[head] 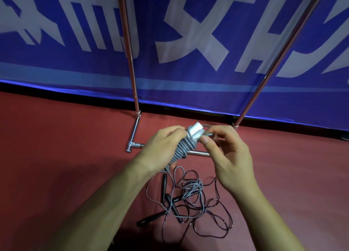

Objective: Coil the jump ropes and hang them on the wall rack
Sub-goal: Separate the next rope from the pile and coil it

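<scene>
Grey rope (pixel 182 149) wound round white handle (pixel 196 132), held mid-frame. Left hand (pixel 160 150): grip wraps the coil; right hand (pixel 228 156) pinches the loose end at its 1 o'clock. Likely risk: pinch slips, turns unwind onto tangle (pixel 194 186) at 6 o'clock.

L hand (pixel 162 147): fingers curled round wound grey rope (pixel 181 149), bare forearm angled up-right. R hand (pixel 226 152): thumb + forefinger pinch the rope's cord, other fingers loosely curled.
</scene>
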A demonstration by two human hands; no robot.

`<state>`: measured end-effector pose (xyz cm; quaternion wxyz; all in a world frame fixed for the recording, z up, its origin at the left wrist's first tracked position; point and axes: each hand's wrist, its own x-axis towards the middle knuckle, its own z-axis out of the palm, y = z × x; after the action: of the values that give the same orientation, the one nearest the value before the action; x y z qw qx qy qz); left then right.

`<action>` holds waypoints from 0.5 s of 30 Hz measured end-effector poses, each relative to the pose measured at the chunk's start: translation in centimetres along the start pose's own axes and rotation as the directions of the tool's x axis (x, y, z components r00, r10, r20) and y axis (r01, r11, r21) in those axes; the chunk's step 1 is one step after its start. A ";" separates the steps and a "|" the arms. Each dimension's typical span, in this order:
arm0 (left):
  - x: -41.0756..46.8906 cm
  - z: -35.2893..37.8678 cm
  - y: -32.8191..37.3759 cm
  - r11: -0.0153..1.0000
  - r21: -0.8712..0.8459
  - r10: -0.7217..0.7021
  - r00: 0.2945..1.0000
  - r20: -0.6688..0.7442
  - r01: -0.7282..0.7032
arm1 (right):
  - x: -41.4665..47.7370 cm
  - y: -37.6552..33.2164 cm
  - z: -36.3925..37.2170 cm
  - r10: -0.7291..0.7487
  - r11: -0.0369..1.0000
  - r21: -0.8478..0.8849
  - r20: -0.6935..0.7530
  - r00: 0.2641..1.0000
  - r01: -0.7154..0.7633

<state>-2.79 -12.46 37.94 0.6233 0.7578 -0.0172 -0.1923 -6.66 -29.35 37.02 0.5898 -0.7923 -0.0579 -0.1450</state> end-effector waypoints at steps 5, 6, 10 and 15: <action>0.2 0.4 -0.4 1.000 -0.026 0.003 0.999 -0.036 -0.003 | 0.2 0.2 0.3 0.120 0.985 0.134 -0.117 0.986 -0.104; 0.2 0.7 -0.4 1.000 -0.016 0.014 0.999 -0.046 -0.014 | 0.2 0.1 0.3 0.149 0.980 0.154 -0.142 0.979 -0.127; 0.3 1.1 -0.4 0.998 0.024 0.056 0.994 -0.090 -0.054 | 0.1 -0.3 0.7 0.294 0.909 0.346 -0.139 0.946 -0.232; 0.5 1.0 -0.5 0.999 -0.025 0.040 0.995 -0.093 -0.042 | -0.5 -0.4 1.0 0.195 0.957 0.244 -0.146 0.970 -0.156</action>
<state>-2.70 -13.41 37.21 0.6374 0.7569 -0.0014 -0.1443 -7.05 -28.19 37.01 0.6910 -0.7054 0.0465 -0.1508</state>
